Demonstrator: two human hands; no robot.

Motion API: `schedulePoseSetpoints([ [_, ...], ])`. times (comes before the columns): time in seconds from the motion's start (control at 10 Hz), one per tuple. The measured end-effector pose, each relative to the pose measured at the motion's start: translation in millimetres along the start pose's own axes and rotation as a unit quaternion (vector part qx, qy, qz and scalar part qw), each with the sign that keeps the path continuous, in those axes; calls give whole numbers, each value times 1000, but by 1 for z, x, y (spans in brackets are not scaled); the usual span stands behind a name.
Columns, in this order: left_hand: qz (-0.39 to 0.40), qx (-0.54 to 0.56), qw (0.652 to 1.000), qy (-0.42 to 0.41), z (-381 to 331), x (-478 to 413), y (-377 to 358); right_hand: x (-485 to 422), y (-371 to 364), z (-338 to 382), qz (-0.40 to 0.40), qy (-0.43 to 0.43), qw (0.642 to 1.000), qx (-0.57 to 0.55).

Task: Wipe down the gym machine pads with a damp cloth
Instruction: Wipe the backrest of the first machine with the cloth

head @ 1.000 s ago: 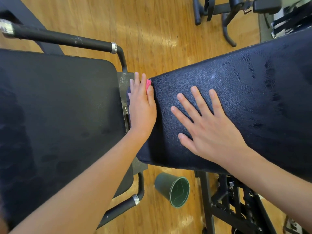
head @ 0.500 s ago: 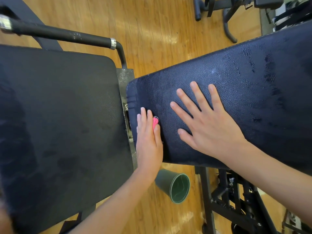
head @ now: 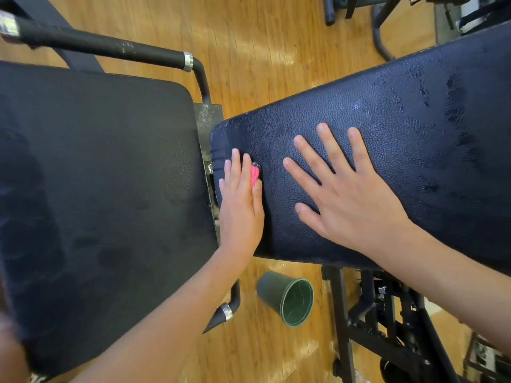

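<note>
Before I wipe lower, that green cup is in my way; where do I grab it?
Probably the green cup by its rim, thumb inside, coming from above: the open mouth faces the camera and the wall narrows toward the base.

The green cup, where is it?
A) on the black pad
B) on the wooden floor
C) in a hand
B: the green cup is down on the wooden floor, and nothing is holding it.

Right pad point(head: 387, 111) pebbled black vinyl, wet sheen; left pad point(head: 96, 161) matt, finer grain; floor point(head: 262, 51) glossy wood; cup point(head: 284, 298) smooth green plastic.
</note>
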State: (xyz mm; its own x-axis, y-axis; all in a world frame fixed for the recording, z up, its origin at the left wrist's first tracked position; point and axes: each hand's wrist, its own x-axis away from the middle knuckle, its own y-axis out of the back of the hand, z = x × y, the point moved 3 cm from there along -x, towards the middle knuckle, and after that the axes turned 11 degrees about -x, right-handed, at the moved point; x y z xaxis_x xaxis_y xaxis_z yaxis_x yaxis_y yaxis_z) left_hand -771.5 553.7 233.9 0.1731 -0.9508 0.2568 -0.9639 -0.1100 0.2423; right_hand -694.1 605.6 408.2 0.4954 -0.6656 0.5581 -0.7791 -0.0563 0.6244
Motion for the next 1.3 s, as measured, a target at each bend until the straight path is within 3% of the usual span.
schedulePoseSetpoints([
  [0.3,12,29,998,48,14,111,-34,0,1,0,3,0,1000,-1],
  [0.5,30,22,999,18,17,110,-26,1,0,2,1,-1,1000,-3],
  [1.0,-66,19,997,25,5,-78,38,-1,1,3,10,-5,1000,-20],
  [1.3,-25,28,998,40,10,-107,34,-3,-1,2,-1,-7,1000,-19],
])
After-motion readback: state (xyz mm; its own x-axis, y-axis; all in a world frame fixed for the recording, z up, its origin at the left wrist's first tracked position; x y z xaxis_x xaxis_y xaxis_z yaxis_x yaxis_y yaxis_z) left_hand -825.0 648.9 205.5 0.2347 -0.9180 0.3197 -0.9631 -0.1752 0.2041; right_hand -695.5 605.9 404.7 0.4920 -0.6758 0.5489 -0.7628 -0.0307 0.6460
